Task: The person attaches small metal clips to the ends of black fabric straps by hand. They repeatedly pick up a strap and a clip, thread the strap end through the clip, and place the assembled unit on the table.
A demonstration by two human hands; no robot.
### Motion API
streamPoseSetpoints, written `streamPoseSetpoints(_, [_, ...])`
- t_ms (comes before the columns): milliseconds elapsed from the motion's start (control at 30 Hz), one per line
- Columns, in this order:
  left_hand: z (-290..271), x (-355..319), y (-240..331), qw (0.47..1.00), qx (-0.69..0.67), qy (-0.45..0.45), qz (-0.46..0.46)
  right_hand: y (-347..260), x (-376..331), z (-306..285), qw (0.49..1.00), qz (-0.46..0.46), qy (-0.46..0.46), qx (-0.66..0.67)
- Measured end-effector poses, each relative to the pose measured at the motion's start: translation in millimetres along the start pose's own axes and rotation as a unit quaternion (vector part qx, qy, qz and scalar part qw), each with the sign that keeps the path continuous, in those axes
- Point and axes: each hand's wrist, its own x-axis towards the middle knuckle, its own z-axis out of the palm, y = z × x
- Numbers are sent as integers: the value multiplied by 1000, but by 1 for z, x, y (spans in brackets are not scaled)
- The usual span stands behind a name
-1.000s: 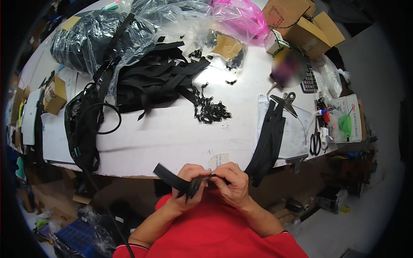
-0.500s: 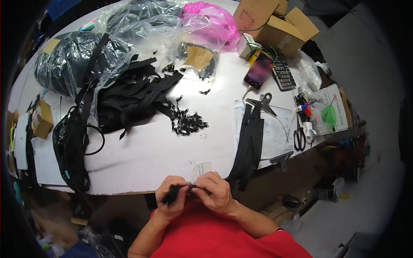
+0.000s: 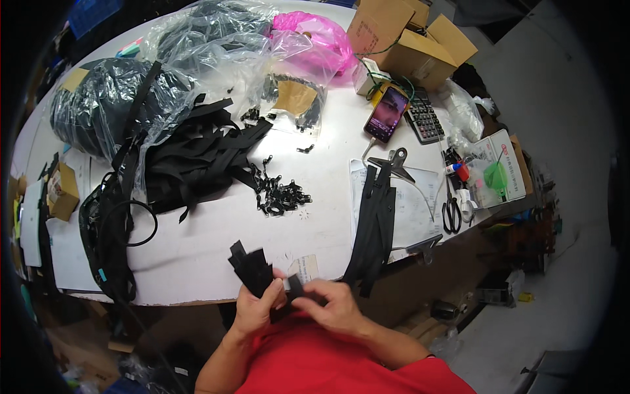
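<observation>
My left hand is closed around a bunch of black zipper strips, whose ends fan up above the fingers. Beside it, my right hand pinches a single black zipper strip between thumb and fingers. Both hands are at the table's near edge, in front of a red shirt. A small printed paper piece lies just beyond them. Farther off is a heap of small black zipper sliders. More flat black strips lie to the right, over papers and the table edge.
A large pile of black strips covers the left. Clear plastic bags and a pink bag stand behind. On the right are a phone, a calculator, a large black clip, scissors and cardboard boxes.
My hands have moved apart. The bunch in my left hand has turned upright and fans out above the fingers, and a separate strip end now shows at my right hand.
</observation>
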Motion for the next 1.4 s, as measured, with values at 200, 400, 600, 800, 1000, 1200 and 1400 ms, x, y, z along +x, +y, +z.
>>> streamPoseSetpoints(200, [16, 4, 11, 998, -55, -33, -21, -4, 72, -112, 910, -62, 293, -288])
streamPoseSetpoints(400, [25, 6, 11, 997, 12, -7, -75, -12, 53, -62, 998, -31, -22, -51])
streamPoseSetpoints(600, [10, 1, -5, 999, 8, 18, 34, -14, 41, -20, 997, -53, -12, 51])
streamPoseSetpoints(800, [-4, 14, 3, 997, 67, -6, 33, -24, 41, -23, 996, -56, -13, 73])
streamPoseSetpoints(1000, [3, 14, 5, 985, -61, -129, -98, -2, 42, -16, 976, -121, -59, 172])
streamPoseSetpoints(1200, [10, 9, 11, 972, -116, -131, -157, 7, 41, -16, 935, -106, -108, 321])
streamPoseSetpoints(1400, [9, 4, 7, 996, 72, -23, -42, 2, 32, -16, 948, 25, -2, 318])
